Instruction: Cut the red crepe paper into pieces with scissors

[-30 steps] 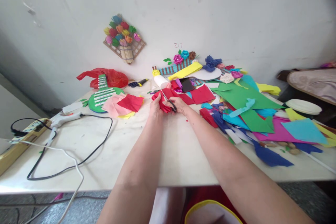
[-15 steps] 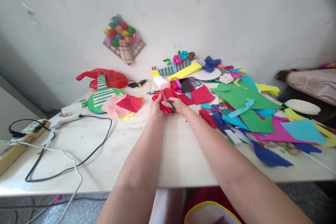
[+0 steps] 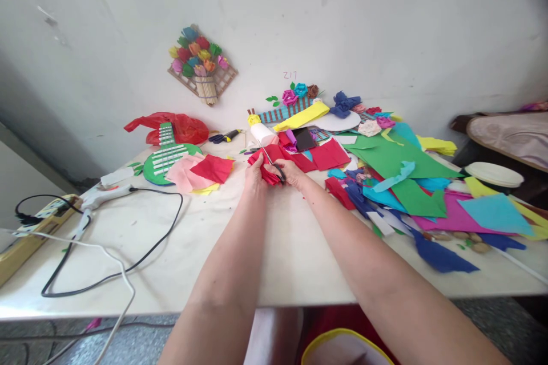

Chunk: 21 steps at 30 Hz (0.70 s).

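Near the middle of the table, my left hand (image 3: pixel 256 173) is closed on a piece of red crepe paper (image 3: pixel 270 153). My right hand (image 3: pixel 290 172) grips a pair of scissors (image 3: pixel 278 173) by its dark handles. The blades point up and to the left across the red paper, close to my left fingers. Whether the blades are parted I cannot tell. More red paper (image 3: pixel 329 154) lies just beyond and to the right of my hands. To the left, a pink sheet (image 3: pixel 185 173) and a red square (image 3: pixel 213 169) overlap on the table.
A green guitar-shaped craft (image 3: pixel 154 171) and a white glue gun (image 3: pixel 105 198) with its black cord lie left. A power strip (image 3: pixel 38 228) sits at the left edge. Coloured papers, such as a green sheet (image 3: pixel 411 159), are heaped right. Paper tulips (image 3: pixel 199 54) hang on the wall.
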{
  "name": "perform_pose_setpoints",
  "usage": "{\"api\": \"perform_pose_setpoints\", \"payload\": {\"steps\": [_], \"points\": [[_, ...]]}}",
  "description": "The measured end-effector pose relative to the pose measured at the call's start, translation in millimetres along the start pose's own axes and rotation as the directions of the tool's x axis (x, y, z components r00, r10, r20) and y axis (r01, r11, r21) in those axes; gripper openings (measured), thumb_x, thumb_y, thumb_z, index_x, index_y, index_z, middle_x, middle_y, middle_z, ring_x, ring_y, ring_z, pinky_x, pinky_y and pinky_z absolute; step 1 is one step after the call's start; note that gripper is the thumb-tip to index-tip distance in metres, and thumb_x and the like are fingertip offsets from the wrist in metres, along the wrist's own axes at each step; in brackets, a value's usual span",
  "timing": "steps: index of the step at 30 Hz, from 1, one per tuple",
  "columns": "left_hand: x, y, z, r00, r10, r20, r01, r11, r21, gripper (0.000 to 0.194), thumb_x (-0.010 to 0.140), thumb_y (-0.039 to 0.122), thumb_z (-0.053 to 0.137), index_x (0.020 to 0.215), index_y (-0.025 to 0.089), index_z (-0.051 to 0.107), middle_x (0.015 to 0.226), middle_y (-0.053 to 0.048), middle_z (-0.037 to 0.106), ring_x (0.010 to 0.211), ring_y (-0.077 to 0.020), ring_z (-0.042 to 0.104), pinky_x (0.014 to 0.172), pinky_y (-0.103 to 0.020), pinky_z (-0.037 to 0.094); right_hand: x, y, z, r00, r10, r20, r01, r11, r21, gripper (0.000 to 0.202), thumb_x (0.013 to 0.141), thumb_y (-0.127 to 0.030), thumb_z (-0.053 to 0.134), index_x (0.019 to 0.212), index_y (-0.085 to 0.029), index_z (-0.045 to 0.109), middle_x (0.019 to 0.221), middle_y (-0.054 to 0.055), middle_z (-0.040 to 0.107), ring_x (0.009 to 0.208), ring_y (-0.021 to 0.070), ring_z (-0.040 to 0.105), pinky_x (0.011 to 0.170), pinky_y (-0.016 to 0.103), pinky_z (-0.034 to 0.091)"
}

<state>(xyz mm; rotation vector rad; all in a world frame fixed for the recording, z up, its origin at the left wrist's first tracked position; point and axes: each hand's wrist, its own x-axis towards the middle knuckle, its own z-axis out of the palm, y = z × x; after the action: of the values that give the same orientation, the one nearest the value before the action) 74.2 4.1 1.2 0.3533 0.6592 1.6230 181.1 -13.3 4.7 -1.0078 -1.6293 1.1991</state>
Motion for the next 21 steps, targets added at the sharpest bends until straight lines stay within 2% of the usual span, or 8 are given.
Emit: {"api": "perform_pose_setpoints", "payload": {"steps": [8, 15, 21], "points": [[5.7, -1.1, -2.2, 1.0, -0.009, 0.011, 0.01, 0.999, -0.03, 0.015, 0.074, 0.016, 0.066, 0.087, 0.013, 0.059, 0.069, -0.006, 0.068, 0.064, -0.0184, 0.067, 0.067, -0.031, 0.055, 5.2, 7.8, -0.6, 0.999, -0.017, -0.029, 0.016, 1.0, -0.011, 0.028, 0.065, -0.042, 0.066, 0.067, -0.018, 0.051, 0.043, -0.008, 0.046, 0.032, 0.0084, 0.043, 0.029, 0.019, 0.034], [6.9, -0.2, -2.7, 1.0, 0.019, -0.016, -0.019, 0.999, -0.026, 0.008, 0.074, 0.014, 0.066, 0.079, 0.013, 0.059, 0.07, -0.006, 0.067, 0.062, -0.0176, 0.066, 0.066, -0.032, 0.055, 7.8, 7.1, 0.3, 0.998, 0.017, -0.065, -0.021, 0.998, -0.066, 0.027, 0.062, -0.039, 0.069, 0.067, -0.018, 0.053, 0.041, -0.007, 0.047, 0.029, 0.0089, 0.043, 0.027, 0.02, 0.032], [4.5, -0.5, -2.3, 0.999, 0.033, -0.037, -0.033, 0.999, -0.008, 0.009, 0.073, 0.016, 0.067, 0.077, 0.014, 0.059, 0.065, -0.004, 0.065, 0.059, -0.0168, 0.064, 0.063, -0.031, 0.055, 2.5, 1.3, 2.6, 0.999, 0.016, -0.03, -0.015, 0.999, 0.049, 0.029, 0.062, -0.039, 0.07, 0.066, -0.018, 0.05, 0.045, -0.007, 0.048, 0.034, 0.009, 0.046, 0.031, 0.021, 0.039]]}}
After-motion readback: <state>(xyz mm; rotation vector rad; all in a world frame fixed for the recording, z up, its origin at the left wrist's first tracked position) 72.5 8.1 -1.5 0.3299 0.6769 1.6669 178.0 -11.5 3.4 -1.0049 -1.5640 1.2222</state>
